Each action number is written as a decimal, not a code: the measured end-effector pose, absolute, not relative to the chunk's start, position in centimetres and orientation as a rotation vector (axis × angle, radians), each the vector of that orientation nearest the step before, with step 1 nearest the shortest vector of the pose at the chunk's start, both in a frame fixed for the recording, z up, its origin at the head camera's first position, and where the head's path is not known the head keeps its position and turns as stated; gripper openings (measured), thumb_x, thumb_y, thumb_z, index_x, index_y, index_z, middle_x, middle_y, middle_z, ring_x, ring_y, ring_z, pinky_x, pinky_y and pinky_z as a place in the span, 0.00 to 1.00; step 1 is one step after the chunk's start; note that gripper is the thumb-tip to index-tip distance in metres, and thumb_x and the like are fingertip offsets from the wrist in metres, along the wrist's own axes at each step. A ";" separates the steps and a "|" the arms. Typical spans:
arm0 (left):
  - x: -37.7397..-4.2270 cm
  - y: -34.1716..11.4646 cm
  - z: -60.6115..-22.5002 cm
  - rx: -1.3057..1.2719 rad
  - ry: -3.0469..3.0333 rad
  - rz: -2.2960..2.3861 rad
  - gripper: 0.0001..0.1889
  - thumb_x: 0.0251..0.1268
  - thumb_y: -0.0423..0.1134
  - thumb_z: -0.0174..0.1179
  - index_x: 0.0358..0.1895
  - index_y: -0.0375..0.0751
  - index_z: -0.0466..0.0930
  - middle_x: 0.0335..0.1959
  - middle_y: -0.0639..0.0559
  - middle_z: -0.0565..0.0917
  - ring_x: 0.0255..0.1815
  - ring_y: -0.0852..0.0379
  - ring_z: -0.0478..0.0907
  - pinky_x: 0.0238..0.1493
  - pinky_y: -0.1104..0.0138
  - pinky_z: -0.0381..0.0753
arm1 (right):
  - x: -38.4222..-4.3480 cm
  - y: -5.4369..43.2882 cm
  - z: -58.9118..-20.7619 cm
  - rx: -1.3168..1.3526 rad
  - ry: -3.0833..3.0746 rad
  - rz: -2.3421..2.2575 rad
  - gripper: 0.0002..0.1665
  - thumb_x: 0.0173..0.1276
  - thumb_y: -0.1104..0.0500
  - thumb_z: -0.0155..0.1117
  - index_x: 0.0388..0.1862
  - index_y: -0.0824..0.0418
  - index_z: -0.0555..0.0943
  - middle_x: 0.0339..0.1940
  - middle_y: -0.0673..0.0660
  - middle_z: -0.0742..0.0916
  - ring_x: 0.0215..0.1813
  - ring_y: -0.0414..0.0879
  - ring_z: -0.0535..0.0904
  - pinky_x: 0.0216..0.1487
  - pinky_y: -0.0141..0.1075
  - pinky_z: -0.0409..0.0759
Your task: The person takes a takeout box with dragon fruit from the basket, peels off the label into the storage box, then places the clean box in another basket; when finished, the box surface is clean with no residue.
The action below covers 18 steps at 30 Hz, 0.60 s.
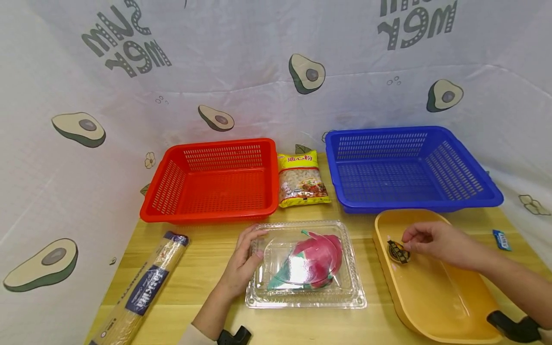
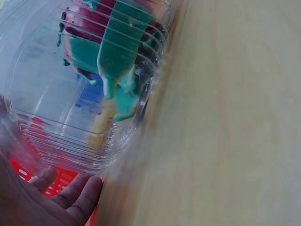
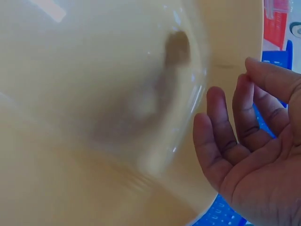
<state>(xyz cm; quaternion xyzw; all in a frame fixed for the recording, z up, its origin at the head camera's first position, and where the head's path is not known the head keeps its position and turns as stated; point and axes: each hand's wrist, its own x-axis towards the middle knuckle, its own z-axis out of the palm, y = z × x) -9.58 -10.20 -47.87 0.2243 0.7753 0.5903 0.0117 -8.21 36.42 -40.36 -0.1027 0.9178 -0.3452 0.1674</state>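
Observation:
My left hand (image 1: 242,262) grips the left edge of a clear plastic clamshell box (image 1: 276,298), thumb over the lid and fingers round the side. Inside the box lies a pink dragon fruit (image 1: 319,256) with green scales, also seen through the ribbed wall in the left wrist view. Over the yellow tray (image 1: 453,299), my right hand (image 1: 435,242) pinches a small round packet (image 1: 398,252) with a black and gold label near the tray's left wall. In the right wrist view the thumb and fingertips come together and the packet is hidden.
A red basket (image 1: 224,218) and a blue basket (image 1: 414,206) stand at the back, with a yellow bag of pasta (image 1: 302,179) between them. A pack of spaghetti (image 1: 142,292) lies at the left. A small blue packet (image 1: 501,239) is right of the tray.

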 end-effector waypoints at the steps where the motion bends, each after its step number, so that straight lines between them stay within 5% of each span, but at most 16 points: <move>1: -9.6 -10.2 -47.9 0.699 2.417 1.840 0.26 0.68 0.32 0.50 0.69 0.49 0.69 0.77 0.35 0.58 0.79 0.29 0.54 0.70 0.23 0.52 | -8.2 36.4 -40.4 -0.285 2.623 -0.961 0.06 0.71 0.63 0.66 0.44 0.65 0.82 0.34 0.49 0.86 0.33 0.33 0.77 0.33 0.28 0.78; 15: -9.6 -10.2 -48.0 0.695 2.427 1.835 0.26 0.68 0.32 0.50 0.70 0.51 0.69 0.77 0.39 0.60 0.79 0.31 0.55 0.71 0.26 0.53 | -8.8 37.4 -37.4 -0.151 2.934 -0.806 0.12 0.72 0.52 0.68 0.47 0.58 0.86 0.37 0.48 0.89 0.35 0.25 0.77 0.34 0.26 0.79; 18: -9.6 -10.2 -48.0 0.686 2.428 1.833 0.27 0.68 0.32 0.50 0.70 0.51 0.69 0.77 0.39 0.59 0.79 0.31 0.55 0.71 0.26 0.53 | -9.3 38.2 -36.6 -0.101 2.994 -0.855 0.13 0.72 0.51 0.68 0.49 0.58 0.87 0.36 0.42 0.88 0.35 0.24 0.78 0.32 0.25 0.79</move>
